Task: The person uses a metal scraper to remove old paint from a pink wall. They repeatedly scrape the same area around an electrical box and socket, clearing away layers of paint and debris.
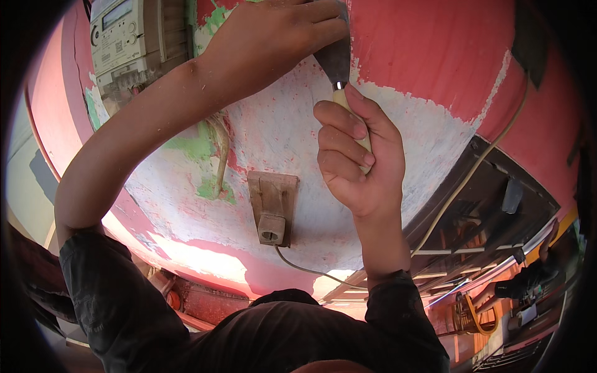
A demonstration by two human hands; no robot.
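Note:
My right hand (373, 161) is closed round the pale handle of a paint scraper (334, 62), with the thumb along it near the metal collar. The grey blade points upward against the wall (410, 137). At the top, my left hand (273, 40) has its fingers over the upper part of the blade; its fingertips are partly hidden. Around the scraper, red paint on the wall has a ragged edge, and a whitish, stripped area spreads below. The blade's working edge lies behind my left hand and cannot be seen.
An electricity meter (121, 46) hangs at the upper left, near a bent pipe (222, 155). A socket on a wooden board (272, 211) sits below, its cable (305, 268) running right. A dark window (491, 193) is at right. Beyond it, another person (528, 280) is near a chair (482, 317).

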